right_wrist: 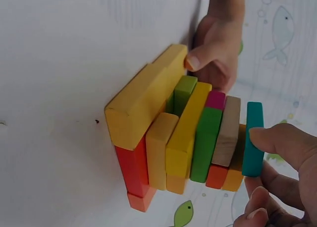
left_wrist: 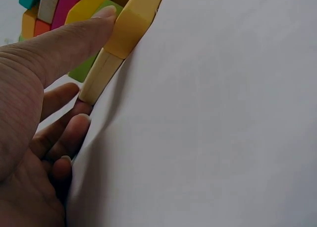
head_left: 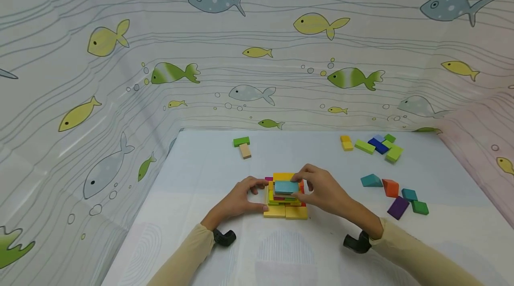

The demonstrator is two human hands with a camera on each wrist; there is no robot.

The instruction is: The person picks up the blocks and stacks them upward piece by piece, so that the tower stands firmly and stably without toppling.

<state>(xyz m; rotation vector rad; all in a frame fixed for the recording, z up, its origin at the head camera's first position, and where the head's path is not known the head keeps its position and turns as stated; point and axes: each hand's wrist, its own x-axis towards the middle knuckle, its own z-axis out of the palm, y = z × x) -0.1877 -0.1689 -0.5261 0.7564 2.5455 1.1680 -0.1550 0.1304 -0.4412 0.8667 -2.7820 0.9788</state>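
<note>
Several layers of coloured wooden blocks form a stack (head_left: pixel 275 209) in front of me. Flat on its top lies a teal block (head_left: pixel 286 187), which my right hand (head_left: pixel 323 190) pinches between thumb and fingers. In the right wrist view this teal block (right_wrist: pixel 254 138) sits against an orange block (right_wrist: pixel 236 175). My left hand (head_left: pixel 241 199) is at the stack's left side, thumb near the front yellow block and fingers toward the back. Seen from the left wrist, the thumb (left_wrist: pixel 74 46) stretches over to the yellow block (left_wrist: pixel 136 24), and the other fingers bend loosely near a beige block (left_wrist: pixel 99 78).
Behind the stack lie a green block (head_left: pixel 241 142) and a beige block (head_left: pixel 245 151). Yellow blocks (head_left: pixel 346 143) and a green and blue group (head_left: pixel 377 145) are at the back right. Nearer on the right are a purple block (head_left: pixel 398 208), an orange block (head_left: pixel 391 188) and teal ones.
</note>
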